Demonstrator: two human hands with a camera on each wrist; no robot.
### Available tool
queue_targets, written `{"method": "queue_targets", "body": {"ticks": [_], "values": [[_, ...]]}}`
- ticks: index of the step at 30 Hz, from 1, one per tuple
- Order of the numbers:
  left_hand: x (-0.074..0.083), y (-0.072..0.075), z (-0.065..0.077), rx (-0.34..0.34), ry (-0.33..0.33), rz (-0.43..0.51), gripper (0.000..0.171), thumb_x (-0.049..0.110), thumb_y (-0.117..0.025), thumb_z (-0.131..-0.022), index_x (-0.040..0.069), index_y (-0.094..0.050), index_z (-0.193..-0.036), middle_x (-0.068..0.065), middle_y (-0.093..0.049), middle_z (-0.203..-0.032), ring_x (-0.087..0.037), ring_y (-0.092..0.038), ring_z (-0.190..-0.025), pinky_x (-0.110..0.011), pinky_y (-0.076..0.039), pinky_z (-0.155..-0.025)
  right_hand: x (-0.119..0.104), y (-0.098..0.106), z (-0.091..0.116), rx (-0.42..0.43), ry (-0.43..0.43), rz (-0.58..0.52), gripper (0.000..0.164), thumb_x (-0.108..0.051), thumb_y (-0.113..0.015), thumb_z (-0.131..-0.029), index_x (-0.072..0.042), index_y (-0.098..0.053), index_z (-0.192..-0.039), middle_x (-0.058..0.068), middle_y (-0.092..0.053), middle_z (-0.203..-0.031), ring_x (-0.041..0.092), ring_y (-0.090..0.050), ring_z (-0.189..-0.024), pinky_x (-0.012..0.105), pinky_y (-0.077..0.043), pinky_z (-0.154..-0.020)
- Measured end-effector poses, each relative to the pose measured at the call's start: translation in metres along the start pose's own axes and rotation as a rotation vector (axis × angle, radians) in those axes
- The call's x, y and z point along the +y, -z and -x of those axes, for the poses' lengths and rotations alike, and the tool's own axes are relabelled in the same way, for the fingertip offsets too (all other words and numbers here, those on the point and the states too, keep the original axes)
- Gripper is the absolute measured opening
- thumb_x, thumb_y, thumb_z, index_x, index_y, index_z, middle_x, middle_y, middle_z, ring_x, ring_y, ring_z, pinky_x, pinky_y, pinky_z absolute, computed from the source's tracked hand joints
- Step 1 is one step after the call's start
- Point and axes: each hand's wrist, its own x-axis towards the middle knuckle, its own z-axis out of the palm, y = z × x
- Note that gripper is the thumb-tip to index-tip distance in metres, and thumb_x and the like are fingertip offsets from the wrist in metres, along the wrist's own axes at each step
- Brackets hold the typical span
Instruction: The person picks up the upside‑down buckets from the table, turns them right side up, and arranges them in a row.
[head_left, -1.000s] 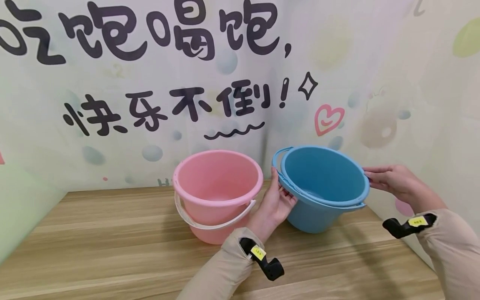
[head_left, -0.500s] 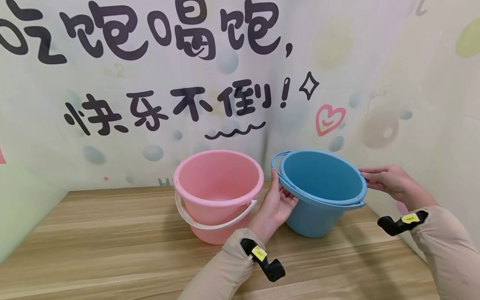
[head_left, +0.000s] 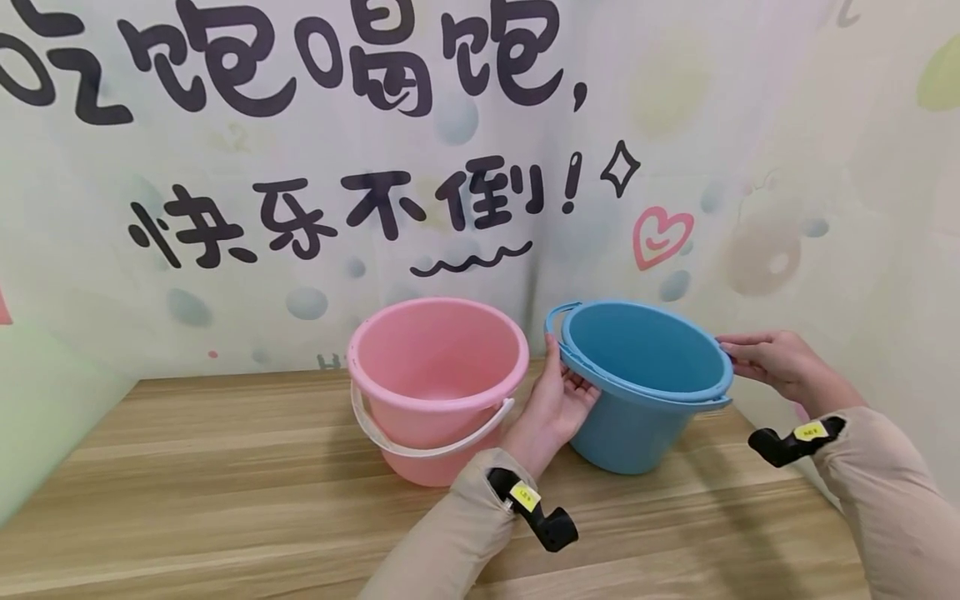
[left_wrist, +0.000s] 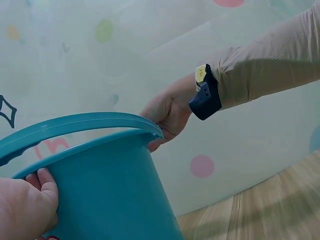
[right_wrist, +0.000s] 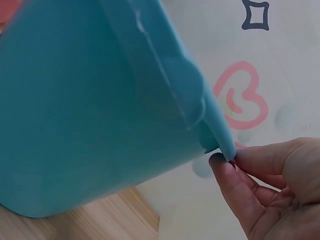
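Note:
A blue plastic bucket point(head_left: 626, 442) tilts over the right part of the table, its mouth turned up and its inside showing. At its near left side, my left hand point(head_left: 551, 408) grips the rim, thumb up by the blue handle point(head_left: 570, 354) and fingers bent under the lip. On the far right edge, my right hand point(head_left: 783, 362) pinches the rim; thumb and finger meet at the lip in the right wrist view. The handle lies down along the rim's near side. Left of it, a pink bucket point(head_left: 438, 406) stands upright.
The pink bucket's white handle point(head_left: 435, 453) hangs down its front, close to my left forearm. Both buckets stand near a printed wall cloth point(head_left: 300, 142) behind the wooden table point(head_left: 225, 500). Another cloth wall point(head_left: 877, 275) rises close beyond my right hand.
The blue bucket has come down a little and tilts less than before. My right hand has shifted slightly left with its rim; the left hand keeps its grip. The pink bucket stays put.

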Motion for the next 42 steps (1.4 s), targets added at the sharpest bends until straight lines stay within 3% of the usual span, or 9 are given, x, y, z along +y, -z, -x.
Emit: {"method": "queue_targets", "body": {"ticks": [11,18,29,36,42], "values": [[0.004,0.005,-0.004,0.036,-0.031,-0.024,0.061,0.044,-0.050,-0.091,-0.002,-0.043,-0.131,-0.015,-0.051,-0.116,-0.024,-0.049,-0.106,-0.033,-0.043,-0.092,0.001,-0.001,-0.002,0.012,-0.005,-0.005,0.024,-0.013,-0.057,-0.090,-0.031,-0.067,-0.078,-0.010,-0.066,-0.082,0.009,-0.065,-0.078,0.026,-0.051,-0.074],[0.006,0.012,-0.004,0.059,-0.053,-0.059,0.041,0.036,-0.053,-0.091,0.001,-0.056,-0.113,-0.010,-0.051,-0.101,-0.017,-0.048,-0.092,-0.026,-0.045,-0.084,0.003,0.000,-0.002,0.023,-0.012,-0.015,0.026,-0.013,-0.058,-0.090,-0.033,-0.067,-0.076,-0.011,-0.066,-0.081,0.008,-0.065,-0.077,0.025,-0.051,-0.073],[0.005,0.028,-0.002,0.126,-0.050,-0.049,0.022,0.031,-0.055,-0.090,0.010,-0.057,-0.085,-0.004,-0.048,-0.089,-0.013,-0.048,-0.083,-0.022,-0.046,-0.076,0.001,-0.001,0.000,0.026,-0.019,-0.051,0.026,-0.012,-0.059,-0.089,-0.032,-0.069,-0.075,-0.011,-0.066,-0.080,0.008,-0.065,-0.076,0.024,-0.051,-0.073],[0.003,0.038,0.000,0.131,-0.040,-0.064,0.018,0.028,-0.057,-0.090,0.011,-0.060,-0.089,-0.006,-0.054,-0.095,-0.017,-0.051,-0.101,-0.023,-0.047,-0.080,0.001,-0.002,0.001,0.030,-0.022,-0.077,0.026,-0.012,-0.060,-0.089,-0.031,-0.070,-0.074,-0.011,-0.066,-0.080,0.007,-0.065,-0.075,0.023,-0.051,-0.071],[-0.003,0.051,-0.006,0.163,-0.044,-0.133,0.020,0.028,-0.058,-0.089,0.009,-0.060,-0.095,-0.006,-0.051,-0.094,-0.017,-0.049,-0.095,-0.025,-0.043,-0.084,0.002,-0.002,0.001,0.037,-0.023,-0.070,0.029,-0.011,-0.058,-0.090,-0.032,-0.070,-0.074,-0.011,-0.066,-0.079,0.008,-0.065,-0.075,0.023,-0.051,-0.072]]}}
